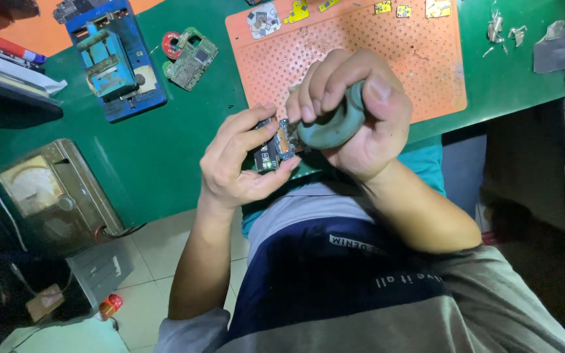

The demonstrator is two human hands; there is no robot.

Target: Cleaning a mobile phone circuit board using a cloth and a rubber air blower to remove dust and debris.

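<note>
Left hand: I've got my left hand (240,160) curled in front of my chest, just off the near edge of the green bench (165,150). Thumb below, fingers (243,124) above, closed to a narrow pinch on a small circuit board (273,149).

Circuit board: it sits edge-on between those fingertips, dark at the left end, metal parts at the right, tilted a little. It hangs in the air over my lap, clear of the bench.

Right hand: my right hand (354,114) is wrapped tight round a grey-green rounded tool (335,121), thumb pressed along its top, fingers folded over the front. Its near end meets the right end of the board.

Orange mat: the orange perforated mat (387,59) lies just beyond both hands; small yellow parts (400,9) and a round chip-covered piece (263,19) rest along its far edge.

Blue fixture: a blue clamp jig (112,62) stands at the far left of the bench, well apart from my hands.

Second board: a green board with a red ring (189,55) lies just beside the jig, between it and the mat.

Meter: a brass-coloured box with a dial (53,196) sits low on my left.

Scraps: bits of metal (505,29) lie on the bench at the far right.
</note>
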